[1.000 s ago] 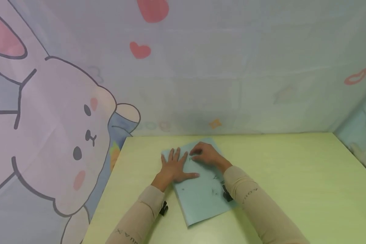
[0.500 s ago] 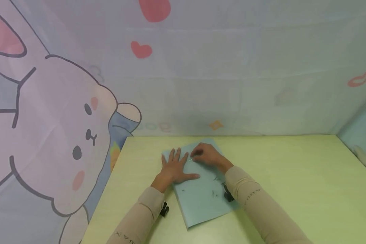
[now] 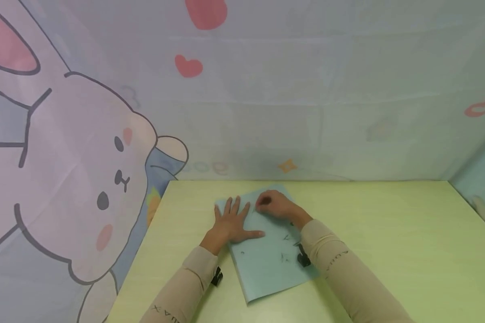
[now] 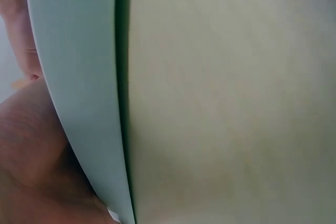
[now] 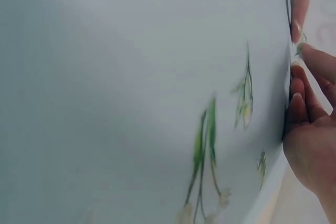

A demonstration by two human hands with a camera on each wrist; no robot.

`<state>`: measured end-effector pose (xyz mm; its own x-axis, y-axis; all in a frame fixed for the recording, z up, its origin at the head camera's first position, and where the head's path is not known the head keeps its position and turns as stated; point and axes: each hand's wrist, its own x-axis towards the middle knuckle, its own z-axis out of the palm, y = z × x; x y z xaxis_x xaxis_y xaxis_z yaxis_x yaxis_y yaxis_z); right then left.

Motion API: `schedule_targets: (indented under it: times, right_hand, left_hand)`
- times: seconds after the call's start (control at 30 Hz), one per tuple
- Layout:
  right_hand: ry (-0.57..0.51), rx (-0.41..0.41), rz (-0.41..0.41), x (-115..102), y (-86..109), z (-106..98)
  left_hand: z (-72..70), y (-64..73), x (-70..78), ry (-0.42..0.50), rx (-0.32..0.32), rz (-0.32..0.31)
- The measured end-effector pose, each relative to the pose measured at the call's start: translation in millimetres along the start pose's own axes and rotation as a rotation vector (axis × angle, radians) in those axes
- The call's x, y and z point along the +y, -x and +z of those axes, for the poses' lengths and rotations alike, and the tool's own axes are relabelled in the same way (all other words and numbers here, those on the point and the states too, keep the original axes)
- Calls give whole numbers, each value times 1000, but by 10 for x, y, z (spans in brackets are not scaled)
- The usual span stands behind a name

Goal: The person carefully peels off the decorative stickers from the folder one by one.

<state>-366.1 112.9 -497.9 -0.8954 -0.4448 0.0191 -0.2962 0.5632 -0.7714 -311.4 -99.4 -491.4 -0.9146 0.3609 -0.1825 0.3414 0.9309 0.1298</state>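
A pale blue folder or booklet [image 3: 266, 269] lies tilted on the table. My left hand [image 3: 231, 226] rests flat on its upper left part, fingers spread and thumb stretched to the right. Close by, my right hand [image 3: 278, 205] has its fingertips at the folder's upper part, thumb and forefinger pinched together. The right wrist view shows a tiny green sprig, like a clear sticker [image 5: 301, 44], at these fingertips. Other green sprigs with pale flowers [image 5: 210, 140] lie on the blue surface, printed or stuck on; I cannot tell which.
The yellow-green table [image 3: 388, 233] stretches to the right. Behind it hangs a pale cloth backdrop [image 3: 258, 130] with a rabbit and hearts. A small black device [image 3: 217, 276] sits at the left wrist, another black device [image 3: 303, 256] at the right.
My right hand has shifted slightly right over the folder, its fingertips curling closer together. The left hand stays in place.
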Motion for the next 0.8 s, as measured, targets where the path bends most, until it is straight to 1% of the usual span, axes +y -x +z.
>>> schedule_targets:
  times: [0.13, 0.23, 0.37, 0.5, 0.67, 0.8]
  right_hand:
    - [-78, 2, -8, 10, 18, -28]
    - [-121, 16, -3, 14, 22, -37]
    - [-142, 32, 0, 37, 14, -37]
    - [-149, 34, 5, 41, 18, -45]
    - [-146, 26, 8, 36, 36, -50]
    - [-150, 27, 6, 42, 34, -38]
  left_hand:
    - [-4, -6, -9, -16, -21, -1]
    - [66, -87, -55, -18, -42, -6]
    - [173, -201, -116, -18, -63, -13]
    - [146, -177, -99, -16, -67, -17]
    - [64, -89, -41, -10, -39, -9]
    - [48, -74, -29, -25, -64, -19]
